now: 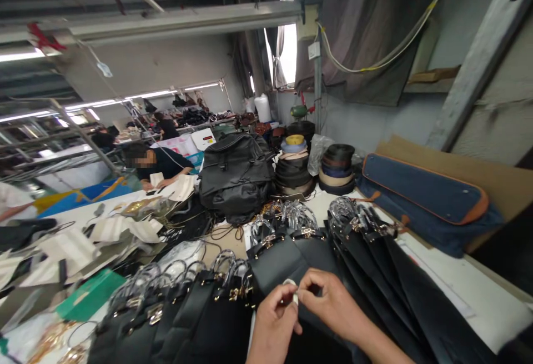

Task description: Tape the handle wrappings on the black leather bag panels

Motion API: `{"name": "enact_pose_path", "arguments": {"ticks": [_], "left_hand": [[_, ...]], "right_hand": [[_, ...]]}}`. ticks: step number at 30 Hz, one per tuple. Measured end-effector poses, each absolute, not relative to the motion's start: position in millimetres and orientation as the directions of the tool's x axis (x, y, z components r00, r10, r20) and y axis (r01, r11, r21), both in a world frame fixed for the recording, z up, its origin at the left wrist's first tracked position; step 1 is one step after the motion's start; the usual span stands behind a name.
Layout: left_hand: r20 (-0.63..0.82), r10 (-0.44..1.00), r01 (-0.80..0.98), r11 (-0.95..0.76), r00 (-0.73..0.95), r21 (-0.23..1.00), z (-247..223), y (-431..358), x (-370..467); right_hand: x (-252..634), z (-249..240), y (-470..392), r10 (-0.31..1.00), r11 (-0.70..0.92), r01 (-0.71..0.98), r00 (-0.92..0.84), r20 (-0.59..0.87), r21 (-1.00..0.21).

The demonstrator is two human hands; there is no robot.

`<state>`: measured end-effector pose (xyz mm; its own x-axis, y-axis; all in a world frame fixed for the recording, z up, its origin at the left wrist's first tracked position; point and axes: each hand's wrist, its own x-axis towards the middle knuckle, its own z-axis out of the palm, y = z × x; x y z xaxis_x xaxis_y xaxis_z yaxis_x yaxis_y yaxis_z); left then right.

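While smooth black leather panels (287, 264) are lying fanned across the surface (458, 292), a small pale ring (291, 286) is being pinched just above them. It is being held in the closed grip of both the left hand (272, 325) and the right hand (333, 305).

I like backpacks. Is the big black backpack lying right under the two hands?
No, the black backpack sits far back on the table, beyond both hands.

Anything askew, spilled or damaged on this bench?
Nothing looks damaged or spilled. Both hands pinch a small white piece above black panels laid in overlapping rows. The left of the table is cluttered with loose pale pieces, but that looks like ordinary work mess.
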<state>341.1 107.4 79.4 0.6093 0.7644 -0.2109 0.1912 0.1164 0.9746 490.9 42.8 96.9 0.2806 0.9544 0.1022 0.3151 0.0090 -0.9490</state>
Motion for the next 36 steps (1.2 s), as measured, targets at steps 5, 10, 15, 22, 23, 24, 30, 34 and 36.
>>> {"name": "enact_pose_path", "arguments": {"ticks": [5, 10, 15, 22, 23, 24, 30, 34, 36], "left_hand": [[-0.225, 0.734, 0.258, 0.071, 0.641, 0.964, 85, 116, 347], [-0.245, 0.657, 0.218, 0.125, 0.712, 0.968, 84, 125, 356], [-0.425, 0.592, 0.113, 0.490, 0.684, 0.864, 85, 132, 371], [-0.492, 0.451, 0.082, 0.669, 0.745, 0.739, 77, 153, 385], [-0.493, 0.442, 0.089, 0.671, 0.749, 0.736, 74, 157, 387], [-0.496, 0.429, 0.095, 0.677, 0.755, 0.730, 71, 160, 389], [-0.581, 0.415, 0.094, 0.753, 0.700, 0.651, 39, 174, 404], [-0.599, 0.450, 0.105, 0.736, 0.663, 0.669, 32, 177, 405], [-0.523, 0.508, 0.165, 0.591, 0.685, 0.790, 40, 186, 405]], "right_hand": [[497, 94, 46, 0.957, -0.039, 0.249, 0.287, 0.035, -0.968], [505, 90, 54, 0.965, -0.056, 0.135, 0.263, -0.019, -0.989], [509, 93, 64, 0.941, -0.019, 0.212, 0.335, 0.055, -0.977], [520, 75, 79, 0.932, -0.025, 0.209, 0.359, 0.053, -0.978], [523, 71, 81, 0.931, -0.031, 0.196, 0.363, 0.043, -0.980], [525, 68, 83, 0.928, -0.040, 0.183, 0.371, 0.032, -0.982], [525, 88, 97, 0.941, 0.020, 0.103, 0.334, 0.053, -0.995], [528, 90, 113, 0.925, 0.026, 0.043, 0.379, 0.041, -0.999], [540, 74, 120, 0.860, -0.013, -0.018, 0.510, -0.021, -1.000]]}}
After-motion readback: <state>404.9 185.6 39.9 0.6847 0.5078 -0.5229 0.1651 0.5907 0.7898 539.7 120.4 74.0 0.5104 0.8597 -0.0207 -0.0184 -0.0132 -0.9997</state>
